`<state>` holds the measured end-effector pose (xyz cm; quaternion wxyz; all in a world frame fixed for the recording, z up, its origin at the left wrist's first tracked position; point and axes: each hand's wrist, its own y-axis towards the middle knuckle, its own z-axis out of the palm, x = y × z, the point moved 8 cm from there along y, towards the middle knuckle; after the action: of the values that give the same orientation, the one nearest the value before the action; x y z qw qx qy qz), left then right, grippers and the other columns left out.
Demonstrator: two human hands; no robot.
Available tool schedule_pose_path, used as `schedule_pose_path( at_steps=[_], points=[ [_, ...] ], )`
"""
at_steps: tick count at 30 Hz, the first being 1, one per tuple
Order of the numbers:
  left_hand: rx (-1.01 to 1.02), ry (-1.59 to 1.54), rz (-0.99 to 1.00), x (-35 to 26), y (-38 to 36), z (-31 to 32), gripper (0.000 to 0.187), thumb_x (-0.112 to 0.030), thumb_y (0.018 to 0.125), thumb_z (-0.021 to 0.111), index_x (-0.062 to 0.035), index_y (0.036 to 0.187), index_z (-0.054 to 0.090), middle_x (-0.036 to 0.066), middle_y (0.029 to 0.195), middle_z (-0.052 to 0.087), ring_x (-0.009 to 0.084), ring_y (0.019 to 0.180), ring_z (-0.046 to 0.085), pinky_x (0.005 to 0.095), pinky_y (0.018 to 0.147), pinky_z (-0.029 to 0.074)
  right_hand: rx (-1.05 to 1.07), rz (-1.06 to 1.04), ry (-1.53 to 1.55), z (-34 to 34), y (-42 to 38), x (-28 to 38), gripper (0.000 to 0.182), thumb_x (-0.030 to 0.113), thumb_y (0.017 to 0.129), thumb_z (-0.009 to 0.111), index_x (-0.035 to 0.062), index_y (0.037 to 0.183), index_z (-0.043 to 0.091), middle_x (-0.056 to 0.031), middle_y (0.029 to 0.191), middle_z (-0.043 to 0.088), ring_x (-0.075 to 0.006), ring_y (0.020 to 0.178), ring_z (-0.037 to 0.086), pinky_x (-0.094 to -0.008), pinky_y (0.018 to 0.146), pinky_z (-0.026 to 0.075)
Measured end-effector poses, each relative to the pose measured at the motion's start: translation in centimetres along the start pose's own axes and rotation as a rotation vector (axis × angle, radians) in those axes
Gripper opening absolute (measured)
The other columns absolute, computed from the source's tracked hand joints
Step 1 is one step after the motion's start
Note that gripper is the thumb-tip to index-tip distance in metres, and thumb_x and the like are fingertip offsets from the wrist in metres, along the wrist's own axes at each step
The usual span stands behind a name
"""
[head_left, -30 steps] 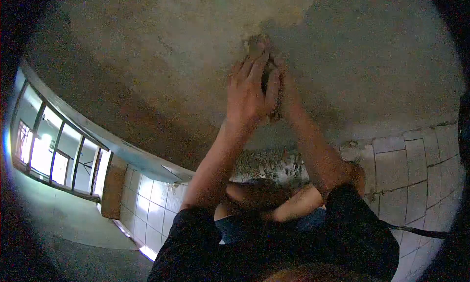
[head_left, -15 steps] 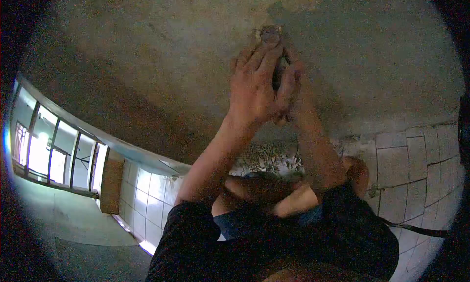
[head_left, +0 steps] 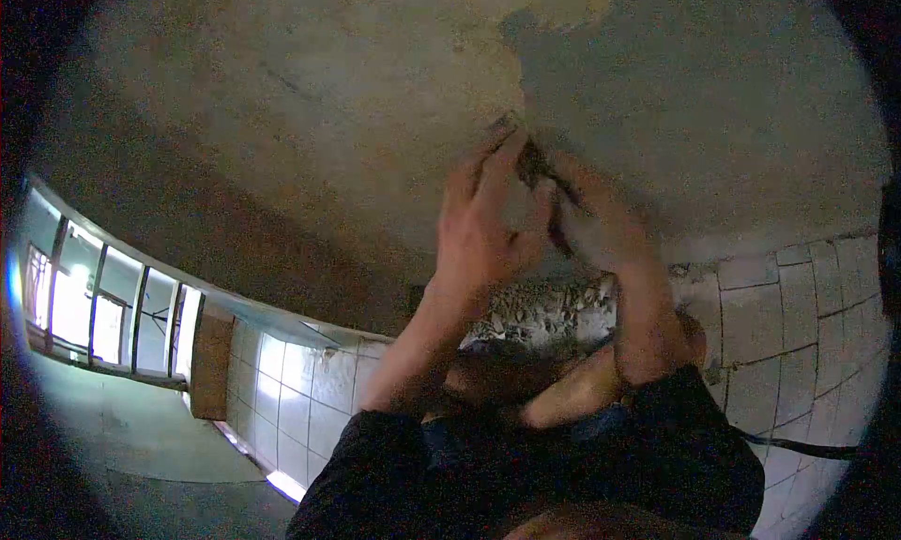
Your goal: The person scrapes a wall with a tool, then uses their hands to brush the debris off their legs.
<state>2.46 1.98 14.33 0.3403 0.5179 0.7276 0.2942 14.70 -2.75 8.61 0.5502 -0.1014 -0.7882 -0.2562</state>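
Observation:
A scraper-like tool with a dark handle (head_left: 562, 230) is between my two hands, against a patchy plaster wall (head_left: 375, 99). My right hand (head_left: 605, 207) is closed around the handle, blurred by motion. Beside it, my left hand (head_left: 479, 226) has its fingers reaching up along the tool's front end, pressing it to the wall, with its thumb towards the handle. The tool's front end is mostly hidden by fingers and blur. Just above the fingertips, a ragged edge divides a pale yellowish layer from a smoother grey area.
Flaky debris (head_left: 544, 310) lies along the foot of the wall, close to my bent legs. White tiles (head_left: 751, 315) cover the surface at right. A barred window (head_left: 103, 296) and a brown wooden panel (head_left: 212, 366) are at left. A black cable (head_left: 798, 446) runs at lower right.
Both hands have moved down the wall towards my body with the tool, from the upper middle. The ragged layer edge that they covered is now exposed above them.

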Motion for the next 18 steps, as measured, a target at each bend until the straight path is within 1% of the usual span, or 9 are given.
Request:
schedule_pose_path(
  at_steps=[2,4,5,7,8,10,14,16,18],
  points=[
    [0.005,-0.04,-0.047,0.9,-1.2,-0.8,0.046,-0.02,0.084,0.067,-0.003,0.125,0.057,0.023,0.121,0.058,0.0415,0.109,0.056,0.048,0.095,0.044,0.154,0.067,-0.187,0.2,-0.3,0.1,0.037,0.026,0.098,0.051,0.0045,0.129,0.056,-0.0115,0.113,0.066,-0.024,0.104,0.061,-0.0377,0.095,0.045],
    [-0.014,-0.07,-0.217,3.4,-3.7,-0.9,0.044,-0.016,0.084,0.067,-0.0049,0.125,0.057,0.023,0.12,0.057,0.041,0.109,0.056,0.0471,0.091,0.047,-0.003,-0.12,0.022,-0.5,-0.3,0.5,0.032,0.027,0.094,0.059,0.0051,0.117,0.064,-0.0103,0.101,0.069,-0.0239,0.091,0.063,-0.0375,0.087,0.047],
    [-0.005,-0.072,-0.231,4.0,-5.3,-0.8,0.044,-0.016,0.084,0.067,-0.0049,0.125,0.057,0.023,0.12,0.057,0.041,0.109,0.056,0.0471,0.091,0.047,0.005,-0.105,0.023,-0.4,-0.2,-0.6,0.032,0.027,0.094,0.059,0.0051,0.117,0.064,-0.0103,0.101,0.069,-0.0239,0.091,0.063,-0.0375,0.087,0.047],
    [0.22,0.013,-0.414,6.7,-10.0,1.2,0.044,-0.015,0.084,0.066,-0.0055,0.126,0.055,0.023,0.117,0.058,0.0426,0.105,0.057,0.0481,0.088,0.048,0.305,-0.234,-0.12,1.7,-0.2,-1.8,0.036,0.032,0.088,0.068,0.0039,0.111,0.066,-0.0127,0.103,0.069,-0.0262,0.091,0.063,-0.0379,0.085,0.047],
    [0.235,0.01,-0.431,8.1,-12.7,1.3,0.044,-0.015,0.084,0.066,-0.0055,0.126,0.055,0.023,0.117,0.058,0.0426,0.105,0.057,0.0481,0.088,0.048,0.317,-0.215,-0.114,1.8,0.2,-2.2,0.036,0.032,0.088,0.068,0.0039,0.111,0.066,-0.0127,0.103,0.069,-0.0262,0.091,0.063,-0.0379,0.085,0.047],
    [0.626,0.052,-0.47,11.2,-19.7,3.5,0.046,-0.018,0.085,0.066,-0.006,0.128,0.052,0.024,0.115,0.059,0.0456,0.102,0.057,0.0492,0.086,0.048,0.553,0.182,-0.306,3.1,0.7,-6.2,0.043,0.037,0.081,0.074,0.0058,0.109,0.068,-0.0144,0.104,0.069,-0.0303,0.098,0.064,-0.0385,0.088,0.048],
    [0.775,0.229,-0.495,13.1,-28.4,0.7,0.051,-0.026,0.086,0.064,-0.0105,0.132,0.049,0.02,0.119,0.06,0.0433,0.1,0.06,0.0491,0.084,0.049,0.453,0.126,-0.516,3.5,1.9,-9.6,0.046,0.042,0.078,0.076,0.007,0.106,0.069,-0.0156,0.105,0.068,-0.0311,0.102,0.064,-0.0402,0.088,0.048],
    [0.731,0.242,-0.565,13.2,-29.4,-1.4,0.052,-0.031,0.087,0.062,-0.0144,0.134,0.049,0.016,0.119,0.061,0.0392,0.099,0.061,0.0471,0.083,0.05,0.171,0.269,-0.73,1.5,2.3,-9.0,0.046,0.043,0.078,0.075,0.0086,0.108,0.068,-0.0164,0.107,0.067,-0.0302,0.104,0.063,-0.0422,0.086,0.049],
    [0.684,0.252,-0.636,12.9,-30.0,-3.1,0.053,-0.037,0.088,0.06,-0.0183,0.136,0.048,0.013,0.119,0.062,0.0351,0.099,0.063,0.0452,0.081,0.051,0.278,0.19,-0.588,2.0,1.7,-7.1,0.046,0.043,0.079,0.074,0.0071,0.107,0.067,-0.0166,0.103,0.066,-0.0298,0.099,0.063,-0.0422,0.083,0.049]
  ],
)
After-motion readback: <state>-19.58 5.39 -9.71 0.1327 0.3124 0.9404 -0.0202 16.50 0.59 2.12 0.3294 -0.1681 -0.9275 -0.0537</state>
